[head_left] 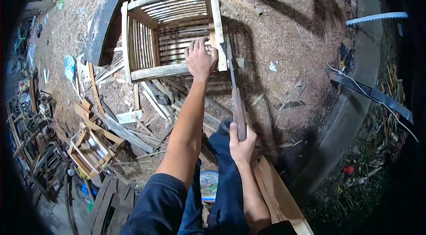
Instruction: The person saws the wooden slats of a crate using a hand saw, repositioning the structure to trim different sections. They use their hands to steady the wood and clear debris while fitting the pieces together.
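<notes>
Over wood shavings (284,26), bracing a slatted wooden frame (216,21) ahead with left hand (200,60) curled in unclear grip, clasping a handsaw (237,104) alongside in right hand (242,147), perhaps risking cut fingers through blade slippage.

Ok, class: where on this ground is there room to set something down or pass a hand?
The widest open patch is the chip-strewn ground between the slatted frame and the concrete strip, around a small pale scrap. Scrap wood crowds the ground left of the legs; the handsaw and left hand take up the frame's near right corner.
</notes>
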The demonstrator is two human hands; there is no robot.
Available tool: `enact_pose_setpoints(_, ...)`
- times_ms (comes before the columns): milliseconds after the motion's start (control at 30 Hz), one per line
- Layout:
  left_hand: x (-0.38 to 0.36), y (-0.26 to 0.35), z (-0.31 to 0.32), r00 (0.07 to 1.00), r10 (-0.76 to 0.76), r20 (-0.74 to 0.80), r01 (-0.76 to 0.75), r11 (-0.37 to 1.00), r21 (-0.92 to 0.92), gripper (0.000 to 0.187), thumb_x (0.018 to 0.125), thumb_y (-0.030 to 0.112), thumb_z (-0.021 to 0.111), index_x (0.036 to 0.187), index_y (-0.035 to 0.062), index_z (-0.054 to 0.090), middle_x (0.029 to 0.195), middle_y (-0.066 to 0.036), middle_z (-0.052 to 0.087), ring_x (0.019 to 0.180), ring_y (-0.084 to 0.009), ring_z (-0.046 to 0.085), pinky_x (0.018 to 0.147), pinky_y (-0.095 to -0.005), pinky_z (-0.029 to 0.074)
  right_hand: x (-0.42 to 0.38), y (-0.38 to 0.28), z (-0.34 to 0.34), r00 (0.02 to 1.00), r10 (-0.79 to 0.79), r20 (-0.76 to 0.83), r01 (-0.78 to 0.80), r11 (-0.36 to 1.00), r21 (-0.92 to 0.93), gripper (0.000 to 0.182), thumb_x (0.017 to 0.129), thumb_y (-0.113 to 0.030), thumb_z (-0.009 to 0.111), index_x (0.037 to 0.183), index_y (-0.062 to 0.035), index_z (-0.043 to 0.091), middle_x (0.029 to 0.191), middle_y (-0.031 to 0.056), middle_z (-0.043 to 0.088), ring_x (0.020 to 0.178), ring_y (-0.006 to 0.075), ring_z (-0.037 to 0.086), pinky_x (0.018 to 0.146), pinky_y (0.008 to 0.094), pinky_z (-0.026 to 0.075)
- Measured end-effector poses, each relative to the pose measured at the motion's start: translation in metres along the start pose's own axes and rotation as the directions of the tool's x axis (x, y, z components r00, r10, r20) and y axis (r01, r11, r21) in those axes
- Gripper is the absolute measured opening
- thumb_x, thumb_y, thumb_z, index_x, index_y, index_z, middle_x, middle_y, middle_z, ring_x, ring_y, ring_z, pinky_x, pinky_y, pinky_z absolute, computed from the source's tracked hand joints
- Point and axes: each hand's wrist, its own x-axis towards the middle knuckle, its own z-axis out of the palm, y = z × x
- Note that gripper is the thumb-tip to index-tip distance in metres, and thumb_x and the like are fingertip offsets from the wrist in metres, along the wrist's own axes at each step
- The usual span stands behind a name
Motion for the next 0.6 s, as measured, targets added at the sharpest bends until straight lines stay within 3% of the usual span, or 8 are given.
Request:
enact_pose_setpoints(67, -0.001, 0.002, -0.005, 0.997, -0.033, 0.063, 0.033, 0.999, 0.01, 0.029, 0.075, 0.021, 0.057, 0.101, 0.0089, 0.063, 0.1, -0.008, 0.066, 0.105, -0.0244, 0.057, 0.092, -0.0392, 0.04, 0.003, -0.02, -0.002, 0.999, -0.012, -0.036, 0.013, 0.999, 0.032, 0.029, 0.089, -0.023, 0.064, 0.074, 0.002, 0.059, 0.054, 0.0103, 0.051, 0.05, 0.0149, 0.048, 0.05, 0.0345, 0.04)
enact_pose_setpoints(133, 0.0, -0.002, -0.002, 1.0, -0.003, 0.022, 0.002, 0.999, 0.041, 0.028, 0.074, 0.021, 0.057, 0.099, 0.0094, 0.063, 0.099, -0.008, 0.065, 0.106, -0.0243, 0.057, 0.093, -0.0385, 0.04, 0.002, -0.028, -0.005, 0.999, -0.028, -0.043, 0.031, 0.998, 0.058, 0.029, 0.09, -0.022, 0.063, 0.075, 0.0023, 0.059, 0.054, 0.0109, 0.052, 0.049, 0.0155, 0.048, 0.049, 0.0348, 0.04)
enact_pose_setpoints(300, 0.001, 0.0, 0.0, 0.995, -0.068, 0.078, 0.062, 0.995, 0.08, 0.031, 0.074, 0.022, 0.058, 0.103, 0.0107, 0.062, 0.102, -0.008, 0.064, 0.108, -0.0241, 0.056, 0.094, -0.0387, 0.04, 0.009, -0.046, -0.015, 0.999, -0.041, -0.009, 0.041, 0.999, -0.012, 0.033, 0.09, -0.024, 0.064, 0.069, 0.0013, 0.058, 0.051, 0.0116, 0.05, 0.044, 0.0194, 0.05, 0.047, 0.0363, 0.039)
enact_pose_setpoints(333, 0.001, 0.0, 0.001, 0.994, -0.072, 0.079, 0.066, 0.995, 0.081, 0.031, 0.074, 0.022, 0.058, 0.103, 0.0107, 0.062, 0.102, -0.008, 0.064, 0.108, -0.0241, 0.056, 0.094, -0.0387, 0.04, 0.017, -0.048, -0.013, 0.997, -0.065, 0.029, 0.067, 0.996, -0.06, 0.035, 0.09, -0.024, 0.064, 0.067, 0.0009, 0.056, 0.049, 0.011, 0.049, 0.043, 0.0193, 0.049, 0.047, 0.0365, 0.038)
enact_pose_setpoints(400, -0.001, 0.0, 0.0, 0.997, -0.044, 0.066, 0.042, 0.999, 0.026, 0.032, 0.075, 0.025, 0.063, 0.105, 0.0131, 0.062, 0.103, -0.008, 0.063, 0.106, -0.0242, 0.056, 0.094, -0.0386, 0.039, 0.053, -0.049, 0.008, 0.991, -0.1, -0.084, 0.098, 0.995, -0.022, 0.04, 0.091, -0.025, 0.061, 0.061, -0.0013, 0.052, 0.047, 0.0073, 0.047, 0.041, 0.0175, 0.047, 0.044, 0.0357, 0.035)
enact_pose_setpoints(433, 0.002, 0.002, -0.004, 0.996, -0.039, 0.078, 0.034, 0.998, 0.053, 0.035, 0.075, 0.025, 0.063, 0.108, 0.0126, 0.061, 0.105, -0.008, 0.063, 0.108, -0.0241, 0.055, 0.096, -0.0392, 0.038, 0.076, -0.033, 0.019, 0.996, -0.092, -0.004, 0.093, 0.995, 0.035, 0.04, 0.091, -0.025, 0.061, 0.06, -0.0018, 0.052, 0.046, 0.0064, 0.046, 0.04, 0.0176, 0.046, 0.043, 0.0356, 0.034)
enact_pose_setpoints(533, 0.005, 0.0, -0.005, 0.993, -0.053, 0.109, 0.05, 0.998, 0.032, 0.039, 0.077, 0.026, 0.062, 0.113, 0.0126, 0.059, 0.111, -0.009, 0.062, 0.111, -0.0248, 0.053, 0.098, -0.0399, 0.037, 0.109, -0.042, 0.036, 0.993, -0.114, 0.017, 0.115, 0.993, -0.026, 0.039, 0.09, -0.024, 0.062, 0.059, -0.002, 0.051, 0.046, 0.0088, 0.047, 0.04, 0.0186, 0.045, 0.043, 0.0364, 0.034)
enact_pose_setpoints(600, 0.011, 0.001, -0.008, 0.973, -0.141, 0.182, 0.131, 0.989, 0.063, 0.045, 0.079, 0.027, 0.06, 0.121, 0.0137, 0.056, 0.116, -0.009, 0.06, 0.114, -0.0256, 0.052, 0.101, -0.0415, 0.035, 0.06, -0.055, 0.018, 0.97, -0.222, -0.1, 0.214, 0.973, -0.085, 0.035, 0.088, -0.02, 0.063, 0.06, -0.0008, 0.054, 0.047, 0.0117, 0.048, 0.04, 0.0202, 0.047, 0.044, 0.0378, 0.036)
